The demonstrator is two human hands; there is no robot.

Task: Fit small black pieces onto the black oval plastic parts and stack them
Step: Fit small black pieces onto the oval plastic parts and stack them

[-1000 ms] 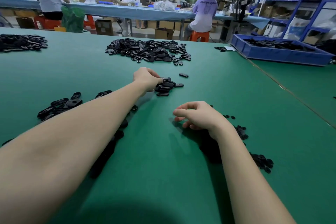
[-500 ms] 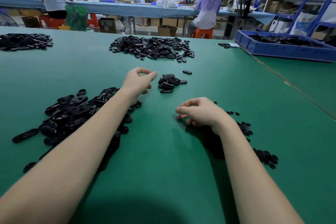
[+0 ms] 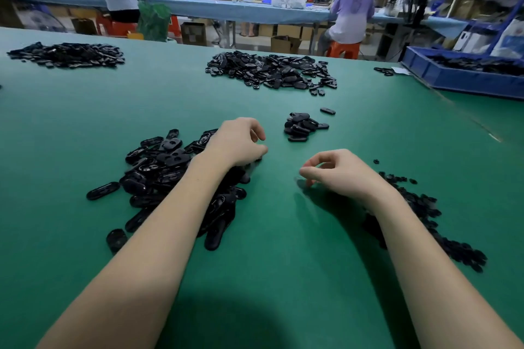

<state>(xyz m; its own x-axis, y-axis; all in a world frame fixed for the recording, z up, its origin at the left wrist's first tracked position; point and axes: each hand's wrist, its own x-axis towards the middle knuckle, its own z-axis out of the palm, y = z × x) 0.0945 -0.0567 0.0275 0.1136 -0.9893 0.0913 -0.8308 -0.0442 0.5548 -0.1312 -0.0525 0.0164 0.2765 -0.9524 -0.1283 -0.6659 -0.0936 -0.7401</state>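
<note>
A loose heap of black oval parts (image 3: pixel 158 170) lies on the green table (image 3: pixel 272 249) at the left. My left hand (image 3: pixel 238 144) is at the heap's right edge, its fingers curled down onto a dark oval part under the thumb. A small stack of fitted ovals (image 3: pixel 300 126) sits just beyond, with a single oval (image 3: pixel 327 111) behind it. My right hand (image 3: pixel 337 170) rests on the table with fingers loosely curled, and nothing shows in it. Small black pieces (image 3: pixel 425 207) lie scattered along my right forearm.
Two bigger heaps of black parts lie farther back, one in the middle (image 3: pixel 272 71) and one at far left (image 3: pixel 68 54). A blue tray (image 3: pixel 459 79) of parts stands at the right rear. People sit at a long bench beyond the table.
My left hand has pulled back from the small stack to the right edge of the oval heap and curled its fingers there. The right hand has barely moved.
</note>
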